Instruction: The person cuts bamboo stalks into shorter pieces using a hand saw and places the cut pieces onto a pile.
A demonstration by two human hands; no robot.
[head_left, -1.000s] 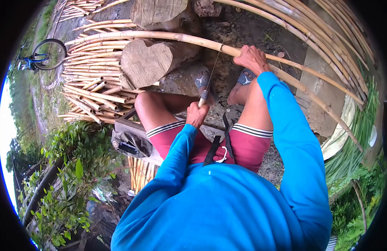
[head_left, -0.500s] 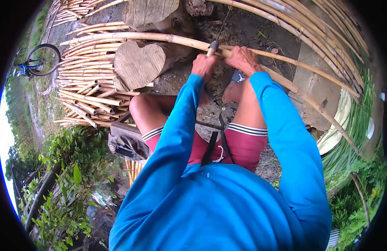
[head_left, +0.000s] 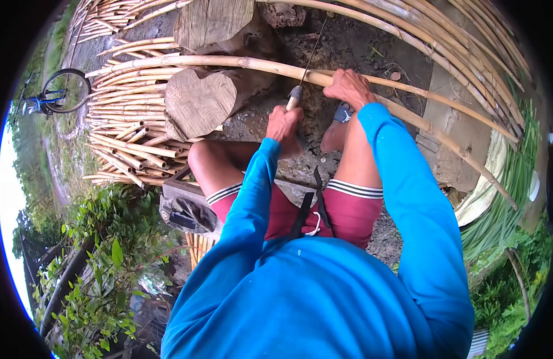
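My left hand point(head_left: 284, 124) is closed around the pale handle of a hand saw point(head_left: 297, 94), whose thin dark blade shows nearly edge-on and points away from me. The blade crosses a long bamboo pole point(head_left: 252, 63) just left of my right hand; cut depth is too small to make out. With its fingers wrapped over the same pole, my right hand point(head_left: 349, 88) grips it above my right knee. The pole runs from the left stack, past the log, down to the right.
A cut log point(head_left: 199, 99) and a second log point(head_left: 214, 24) lie ahead on the left. Beyond them are stacked bamboo pieces point(head_left: 124, 140). Long poles point(head_left: 462, 54) and green leaves point(head_left: 506, 191) lie right. A bicycle point(head_left: 64, 90) stands far left, and a leafy shrub point(head_left: 103, 251) nearer.
My left hand has drawn the saw back toward me and slightly left, so more blade shows between handle and pole. My right hand keeps its hold on the pole.
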